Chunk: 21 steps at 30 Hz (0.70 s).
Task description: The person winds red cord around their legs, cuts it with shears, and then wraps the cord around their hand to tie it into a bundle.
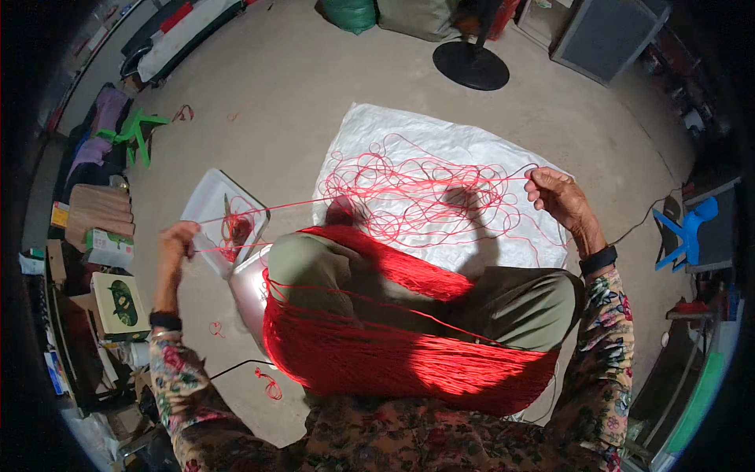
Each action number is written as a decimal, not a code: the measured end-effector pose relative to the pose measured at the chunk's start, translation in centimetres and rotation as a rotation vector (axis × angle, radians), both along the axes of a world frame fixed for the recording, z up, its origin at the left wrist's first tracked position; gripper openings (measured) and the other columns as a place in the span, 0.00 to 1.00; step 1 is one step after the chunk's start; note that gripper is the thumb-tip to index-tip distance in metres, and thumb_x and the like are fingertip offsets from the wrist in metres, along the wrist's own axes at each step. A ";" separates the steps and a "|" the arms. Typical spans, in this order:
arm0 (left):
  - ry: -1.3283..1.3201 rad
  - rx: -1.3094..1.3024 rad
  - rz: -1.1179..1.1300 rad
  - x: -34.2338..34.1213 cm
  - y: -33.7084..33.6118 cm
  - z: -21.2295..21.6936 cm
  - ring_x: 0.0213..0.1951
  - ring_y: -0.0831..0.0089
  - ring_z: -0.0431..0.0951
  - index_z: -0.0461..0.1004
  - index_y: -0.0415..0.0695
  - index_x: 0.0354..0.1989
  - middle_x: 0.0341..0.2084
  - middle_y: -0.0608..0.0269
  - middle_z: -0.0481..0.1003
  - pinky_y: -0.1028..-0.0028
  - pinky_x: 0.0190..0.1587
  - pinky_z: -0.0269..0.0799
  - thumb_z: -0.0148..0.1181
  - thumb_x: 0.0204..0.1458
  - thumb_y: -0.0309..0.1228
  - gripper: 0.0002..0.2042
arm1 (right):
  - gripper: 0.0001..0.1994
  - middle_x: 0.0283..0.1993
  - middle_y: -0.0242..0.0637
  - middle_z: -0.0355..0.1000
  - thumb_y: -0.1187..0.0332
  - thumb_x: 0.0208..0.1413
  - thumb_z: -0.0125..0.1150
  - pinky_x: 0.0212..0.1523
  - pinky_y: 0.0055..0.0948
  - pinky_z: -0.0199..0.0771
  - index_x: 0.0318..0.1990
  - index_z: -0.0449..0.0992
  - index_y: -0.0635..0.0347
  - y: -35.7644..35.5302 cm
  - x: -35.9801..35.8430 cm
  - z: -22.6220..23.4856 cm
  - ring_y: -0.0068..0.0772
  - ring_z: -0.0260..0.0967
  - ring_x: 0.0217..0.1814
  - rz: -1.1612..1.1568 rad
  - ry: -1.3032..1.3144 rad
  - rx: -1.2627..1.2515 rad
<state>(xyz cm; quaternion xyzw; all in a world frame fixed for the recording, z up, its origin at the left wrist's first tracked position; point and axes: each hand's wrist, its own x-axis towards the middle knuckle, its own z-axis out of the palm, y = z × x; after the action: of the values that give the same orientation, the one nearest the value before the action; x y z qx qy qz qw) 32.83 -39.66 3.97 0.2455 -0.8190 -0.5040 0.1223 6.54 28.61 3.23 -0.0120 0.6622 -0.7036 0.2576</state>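
A red cord (295, 204) runs taut between my two hands. My left hand (177, 244), slightly blurred, is closed on the cord out to the left; another strand leads from it toward my knees. At the right, my right hand (557, 195) pinches the cord between thumb and fingers. A thick skein of red cord (393, 358) loops around my bent knees and across my lap. Beyond the knees, loose red loops lie tangled on a white sheet (370, 122). Beside my left hand, a whitish plastic tray (206, 193) holds scissors (227, 220) and red scraps.
A green stool (138, 134) lies on the left, near boxes (118, 307) and folded cloth. To the right are a blue stool (688, 232) and a shelf edge. A round black stand base (472, 66) stands on the far floor near sacks (417, 17). Red cord bits (269, 385) lie about.
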 end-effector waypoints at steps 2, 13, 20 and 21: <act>0.144 0.021 -0.059 1.3 -0.3 5.3 0.14 0.82 0.63 0.79 0.44 0.34 0.18 0.69 0.73 0.79 0.17 0.57 0.60 0.56 0.33 0.07 | 0.10 0.33 0.30 0.76 0.63 0.61 0.60 0.29 0.20 0.71 0.43 0.77 0.60 0.1 -0.2 -0.2 0.21 0.72 0.30 0.016 -0.006 -0.023; -0.047 -0.374 -0.202 2.3 6.2 25.3 0.16 0.91 0.64 0.78 0.41 0.31 0.19 0.73 0.73 0.86 0.18 0.57 0.65 0.53 0.34 0.09 | 0.09 0.30 0.23 0.72 0.64 0.62 0.59 0.27 0.16 0.67 0.44 0.75 0.58 12.5 -3.9 -1.0 0.16 0.67 0.27 -0.378 0.250 -0.194; -0.156 -0.183 -0.434 4.2 6.6 20.4 0.10 0.80 0.67 0.75 0.35 0.27 0.15 0.62 0.73 0.79 0.11 0.61 0.65 0.52 0.29 0.09 | 0.08 0.30 0.25 0.71 0.64 0.64 0.54 0.30 0.18 0.67 0.36 0.76 0.57 24.5 -6.5 -7.9 0.19 0.66 0.29 -0.510 0.414 -0.281; -0.119 -0.116 -0.465 4.2 7.8 20.7 0.10 0.79 0.67 0.74 0.35 0.28 0.13 0.62 0.72 0.79 0.11 0.61 0.64 0.52 0.30 0.10 | 0.10 0.29 0.26 0.71 0.63 0.64 0.54 0.30 0.19 0.68 0.34 0.76 0.57 25.5 -6.4 -9.1 0.20 0.66 0.27 -0.397 0.519 -0.244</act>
<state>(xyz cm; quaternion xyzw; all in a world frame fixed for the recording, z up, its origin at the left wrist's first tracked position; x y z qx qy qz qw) 37.01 -31.91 24.67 0.0722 -0.8868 -0.4554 -0.0317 0.13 54.09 -5.83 -0.0924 0.6060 -0.7874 -0.0645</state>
